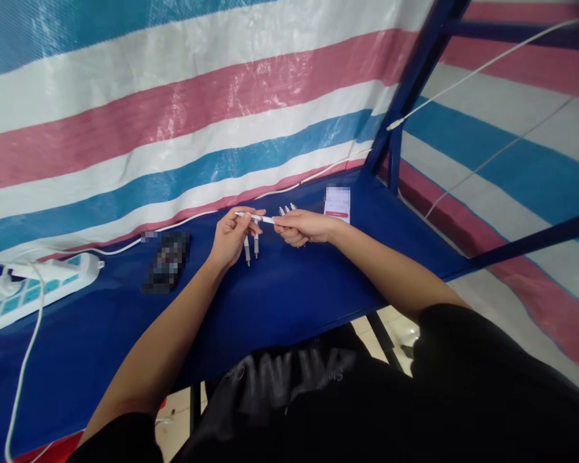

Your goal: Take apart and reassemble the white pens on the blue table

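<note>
One white power strip [84, 273], table [280, 299], well left of the fingers [244, 222].
One dark, blurred object [166, 263], nearer left.
Left hand [228, 238]: fingers pinched on a white pen [267, 220].
Two pens [248, 249], just below those fingers.
Right hand [302, 226]: fingers closed on the pen's other end; double grip presumably steadies it.
Three pens [287, 209], just beyond, probably kept within reach.
One pale card or screen [338, 199], farther right.

The slim white pen [267, 220] stretches left to right, gripped towards both ends, partly covered! Just nearer, two greyish-gripped pens [256, 244] lie side by side, tips pointing near; farther right, three white pen ends [287, 209] peek out.
</note>
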